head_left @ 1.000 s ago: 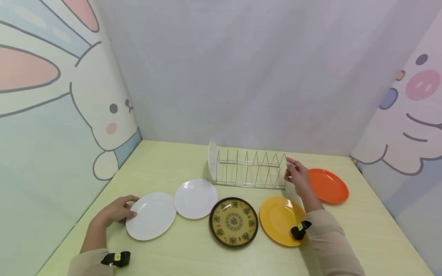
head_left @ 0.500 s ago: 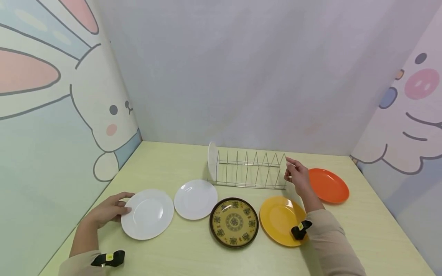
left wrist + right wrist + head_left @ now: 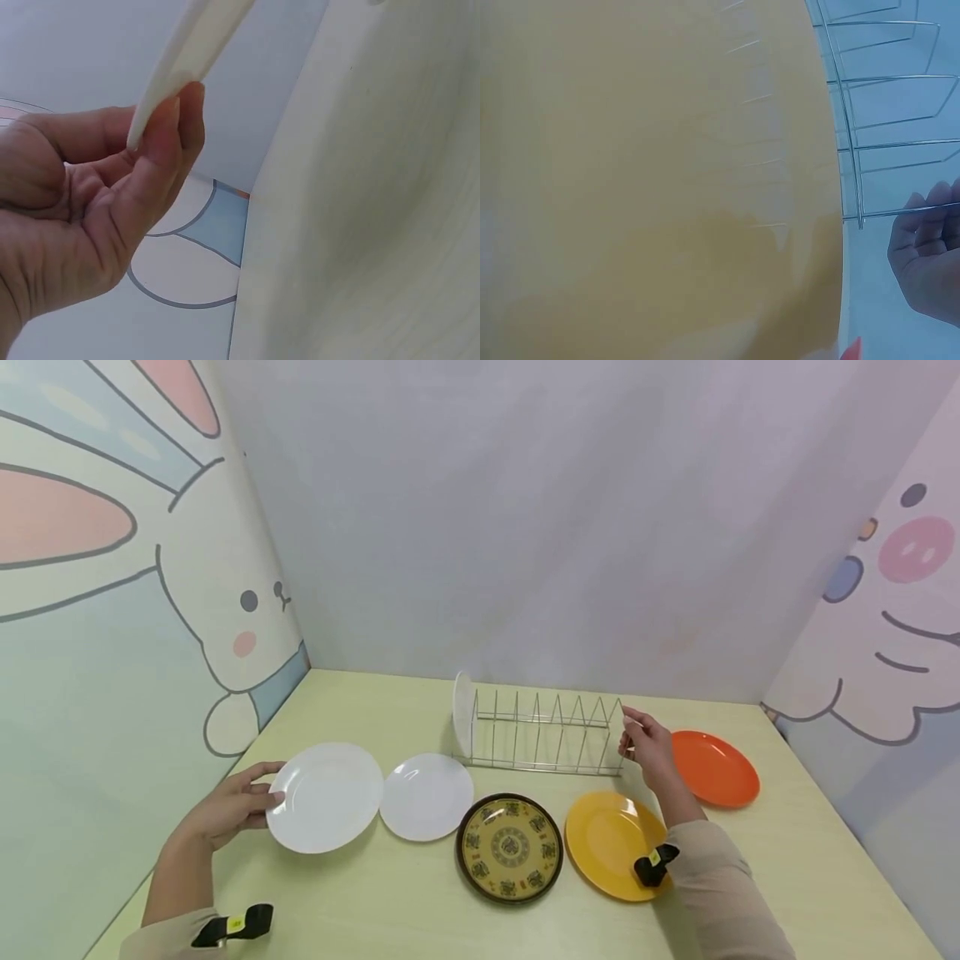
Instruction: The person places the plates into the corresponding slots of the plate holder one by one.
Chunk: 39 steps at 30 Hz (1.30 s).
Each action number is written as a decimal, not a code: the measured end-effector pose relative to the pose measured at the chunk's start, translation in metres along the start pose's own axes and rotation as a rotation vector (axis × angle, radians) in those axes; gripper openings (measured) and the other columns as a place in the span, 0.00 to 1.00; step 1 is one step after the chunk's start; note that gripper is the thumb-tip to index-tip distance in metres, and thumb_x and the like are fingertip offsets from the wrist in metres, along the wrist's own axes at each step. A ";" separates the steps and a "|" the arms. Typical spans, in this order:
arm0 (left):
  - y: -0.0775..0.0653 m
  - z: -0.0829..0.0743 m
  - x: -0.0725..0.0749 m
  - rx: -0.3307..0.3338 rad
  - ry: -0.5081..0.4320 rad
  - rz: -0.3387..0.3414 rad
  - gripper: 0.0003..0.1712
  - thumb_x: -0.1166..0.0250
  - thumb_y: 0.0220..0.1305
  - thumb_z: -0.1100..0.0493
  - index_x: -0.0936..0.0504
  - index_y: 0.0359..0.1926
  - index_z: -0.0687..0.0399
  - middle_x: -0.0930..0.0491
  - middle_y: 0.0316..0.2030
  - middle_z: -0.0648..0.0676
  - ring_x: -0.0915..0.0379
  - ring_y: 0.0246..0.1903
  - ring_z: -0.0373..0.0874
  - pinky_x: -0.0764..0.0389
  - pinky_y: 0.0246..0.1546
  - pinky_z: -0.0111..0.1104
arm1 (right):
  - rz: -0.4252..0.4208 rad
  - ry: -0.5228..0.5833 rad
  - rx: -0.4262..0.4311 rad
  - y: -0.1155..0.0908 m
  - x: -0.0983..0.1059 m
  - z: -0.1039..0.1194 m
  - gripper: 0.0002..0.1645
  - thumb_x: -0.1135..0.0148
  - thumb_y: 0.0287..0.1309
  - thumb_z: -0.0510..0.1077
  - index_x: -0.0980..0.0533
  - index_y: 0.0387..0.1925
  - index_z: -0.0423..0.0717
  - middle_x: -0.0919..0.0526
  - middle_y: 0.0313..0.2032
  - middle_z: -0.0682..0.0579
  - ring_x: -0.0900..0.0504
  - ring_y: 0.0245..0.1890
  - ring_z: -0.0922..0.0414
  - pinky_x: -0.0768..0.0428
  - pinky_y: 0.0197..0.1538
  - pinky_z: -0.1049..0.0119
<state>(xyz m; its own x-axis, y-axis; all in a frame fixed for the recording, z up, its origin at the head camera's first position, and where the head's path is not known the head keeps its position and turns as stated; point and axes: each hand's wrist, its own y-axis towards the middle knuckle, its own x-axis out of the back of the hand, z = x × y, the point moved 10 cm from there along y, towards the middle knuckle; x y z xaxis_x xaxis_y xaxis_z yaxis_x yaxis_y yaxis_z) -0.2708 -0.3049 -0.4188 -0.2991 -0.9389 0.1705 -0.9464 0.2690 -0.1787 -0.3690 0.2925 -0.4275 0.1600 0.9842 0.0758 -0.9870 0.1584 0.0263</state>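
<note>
My left hand (image 3: 232, 806) pinches the left rim of a white plate (image 3: 326, 797), thumb on top and fingers beneath. In the left wrist view the plate (image 3: 176, 67) is seen edge-on, raised off the table and tilted. My right hand (image 3: 647, 743) holds the right end of a metal wire dish rack (image 3: 547, 767); in the right wrist view its fingers (image 3: 919, 217) curl at the end wire. Upright in the rack's leftmost slot stands another white plate (image 3: 462, 717). A smaller white plate (image 3: 427, 797) lies flat just right of the held one.
A brown-rimmed patterned plate (image 3: 510, 849) lies in front of the rack. Under the right forearm is a yellow plate (image 3: 611, 843), and an orange-red plate (image 3: 712, 768) lies at the far right. Walls with cartoon drawings close off the pale table (image 3: 390, 910) on the left, back and right.
The left hand first drew the white plate a little leftward, then lifted it off the table and tilted it. The right hand and the rack have stayed in place.
</note>
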 end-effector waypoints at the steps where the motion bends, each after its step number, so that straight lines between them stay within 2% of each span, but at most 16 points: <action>1: 0.001 0.001 0.001 0.011 -0.003 -0.011 0.33 0.43 0.65 0.66 0.50 0.64 0.72 0.21 0.39 0.58 0.21 0.33 0.51 0.19 0.34 0.41 | 0.002 -0.002 -0.001 0.000 0.000 0.000 0.25 0.52 0.68 0.48 0.35 0.64 0.44 0.29 0.24 0.49 0.28 0.22 0.56 0.21 0.33 0.59; 4: 0.003 0.005 0.004 0.054 -0.014 -0.059 0.34 0.42 0.64 0.66 0.50 0.64 0.71 0.21 0.39 0.56 0.21 0.33 0.49 0.19 0.33 0.39 | -0.002 0.001 -0.004 -0.001 0.001 -0.002 0.25 0.52 0.68 0.47 0.34 0.63 0.44 0.29 0.24 0.49 0.28 0.22 0.56 0.21 0.33 0.58; 7: 0.005 0.007 0.002 0.052 -0.015 -0.086 0.34 0.43 0.64 0.67 0.50 0.65 0.71 0.21 0.39 0.57 0.22 0.32 0.48 0.19 0.32 0.38 | -0.002 -0.006 0.014 0.000 0.001 -0.001 0.25 0.52 0.69 0.47 0.35 0.63 0.43 0.29 0.24 0.49 0.28 0.22 0.56 0.21 0.32 0.59; 11: 0.009 0.009 -0.011 0.032 -0.035 -0.108 0.34 0.44 0.65 0.68 0.51 0.66 0.70 0.22 0.37 0.58 0.22 0.31 0.49 0.19 0.32 0.38 | -0.002 -0.004 0.030 0.000 0.000 0.002 0.24 0.52 0.68 0.47 0.34 0.63 0.42 0.29 0.23 0.50 0.29 0.22 0.57 0.21 0.32 0.60; 14: 0.012 0.009 -0.021 0.022 -0.069 -0.139 0.34 0.46 0.64 0.69 0.51 0.66 0.70 0.22 0.37 0.59 0.22 0.30 0.49 0.19 0.32 0.38 | 0.004 0.003 0.024 -0.006 -0.003 0.011 0.24 0.52 0.69 0.45 0.35 0.63 0.40 0.29 0.23 0.48 0.29 0.22 0.56 0.21 0.32 0.60; 18: 0.017 0.006 -0.027 0.002 -0.100 -0.182 0.33 0.47 0.64 0.70 0.51 0.66 0.70 0.21 0.35 0.57 0.22 0.29 0.46 0.19 0.32 0.37 | 0.015 0.001 0.011 -0.012 -0.008 0.022 0.24 0.54 0.69 0.42 0.37 0.63 0.37 0.29 0.24 0.45 0.28 0.23 0.53 0.21 0.33 0.59; 24: 0.026 0.005 -0.037 0.007 -0.136 -0.239 0.32 0.48 0.64 0.70 0.50 0.66 0.68 0.22 0.33 0.56 0.23 0.28 0.44 0.19 0.31 0.34 | 0.010 0.003 0.004 -0.004 -0.004 0.010 0.25 0.53 0.69 0.43 0.36 0.64 0.39 0.29 0.24 0.46 0.28 0.22 0.54 0.21 0.32 0.59; 31: 0.029 -0.009 -0.052 -0.030 -0.173 -0.270 0.31 0.48 0.65 0.71 0.50 0.66 0.68 0.23 0.34 0.57 0.22 0.29 0.43 0.19 0.32 0.33 | 0.004 -0.028 0.014 0.001 -0.003 0.002 0.26 0.52 0.68 0.49 0.35 0.64 0.43 0.29 0.24 0.49 0.28 0.22 0.56 0.21 0.34 0.58; 39: 0.031 -0.027 -0.068 -0.063 -0.223 -0.286 0.30 0.50 0.64 0.73 0.49 0.65 0.66 0.25 0.35 0.59 0.21 0.29 0.44 0.19 0.33 0.34 | -0.008 -0.015 0.013 0.001 -0.001 0.001 0.25 0.51 0.68 0.48 0.34 0.63 0.43 0.29 0.23 0.51 0.29 0.22 0.58 0.21 0.33 0.59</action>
<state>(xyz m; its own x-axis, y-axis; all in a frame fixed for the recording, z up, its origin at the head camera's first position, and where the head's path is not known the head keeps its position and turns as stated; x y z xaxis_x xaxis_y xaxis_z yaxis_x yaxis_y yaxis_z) -0.2829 -0.2273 -0.4097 0.0059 -0.9999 -0.0119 -0.9957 -0.0048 -0.0930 -0.3699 0.2913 -0.4262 0.1681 0.9816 0.0906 -0.9855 0.1651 0.0395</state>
